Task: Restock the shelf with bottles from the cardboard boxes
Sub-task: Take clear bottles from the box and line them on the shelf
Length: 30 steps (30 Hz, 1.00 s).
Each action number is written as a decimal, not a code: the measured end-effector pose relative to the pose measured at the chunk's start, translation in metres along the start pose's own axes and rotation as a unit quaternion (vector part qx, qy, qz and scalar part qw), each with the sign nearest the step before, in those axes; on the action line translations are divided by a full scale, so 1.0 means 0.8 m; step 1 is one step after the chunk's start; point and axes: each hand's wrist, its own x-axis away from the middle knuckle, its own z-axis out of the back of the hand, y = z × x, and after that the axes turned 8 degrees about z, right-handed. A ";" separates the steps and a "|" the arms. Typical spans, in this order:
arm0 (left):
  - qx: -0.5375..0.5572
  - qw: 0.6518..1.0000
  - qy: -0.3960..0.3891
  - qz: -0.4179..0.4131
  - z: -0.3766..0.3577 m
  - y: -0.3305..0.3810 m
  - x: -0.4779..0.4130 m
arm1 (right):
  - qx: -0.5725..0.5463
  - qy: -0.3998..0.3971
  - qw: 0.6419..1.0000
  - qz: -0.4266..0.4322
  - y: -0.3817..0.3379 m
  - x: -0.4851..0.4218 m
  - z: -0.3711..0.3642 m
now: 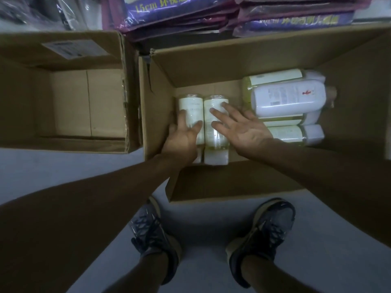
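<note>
Evidently a pick-up was in hand: low in the centre of the frame, inside the open brown cardboard box, the left hand curled round the left clear white-labelled bottle. The right hand lay spread, fingertips on the neighbouring clear white-labelled bottle. Next, the right hand probably needed to close on its bottle before both were lifted out.

Both arms extended forward, down.
Left hand curls round a bottle; right hand flat, fingers splayed.
</note>
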 end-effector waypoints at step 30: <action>-0.522 0.761 0.028 -0.383 0.056 -0.024 -0.129 | 0.341 -0.054 0.911 0.225 0.074 -0.064 -0.034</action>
